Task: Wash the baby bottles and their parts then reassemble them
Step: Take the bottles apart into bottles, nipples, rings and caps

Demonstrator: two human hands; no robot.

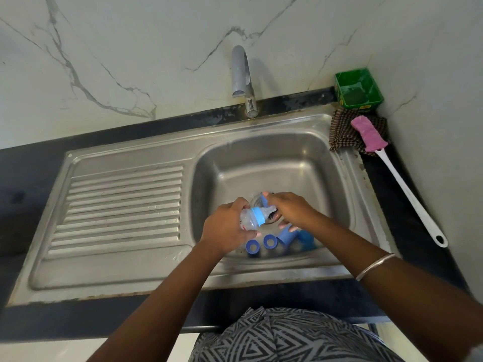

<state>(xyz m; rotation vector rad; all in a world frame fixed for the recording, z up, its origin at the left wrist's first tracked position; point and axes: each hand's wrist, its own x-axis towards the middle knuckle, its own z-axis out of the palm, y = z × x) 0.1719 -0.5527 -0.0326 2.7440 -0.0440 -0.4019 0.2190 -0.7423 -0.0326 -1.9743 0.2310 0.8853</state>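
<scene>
1. Left hand point(226, 229): fingers curled round 1 clear baby bottle point(248, 220), held on its side over the sink basin point(261, 163).
2. The bottle carries 1 blue collar point(258, 216) and 1 clear teat point(269, 211), which points toward the right hand.
3. Right hand point(290, 211): just beside the teat, fingers bent downward. A second clear piece with a blue edge point(258, 199) shows at its fingertips; whether the hand grips it cannot be told.
4. Below both hands, on the basin floor: 2 blue rings point(253, 248), side by side.
5. Under the right hand: further blue parts point(303, 239), partly hidden; count cannot be told.
6. Well to the right of the right hand: 1 bottle brush point(392, 173), its pink head on 1 checked cloth point(345, 131).
7. Beyond the cloth: 1 green tub point(358, 87).
8. Beyond both hands: 1 tap point(241, 74).
</scene>
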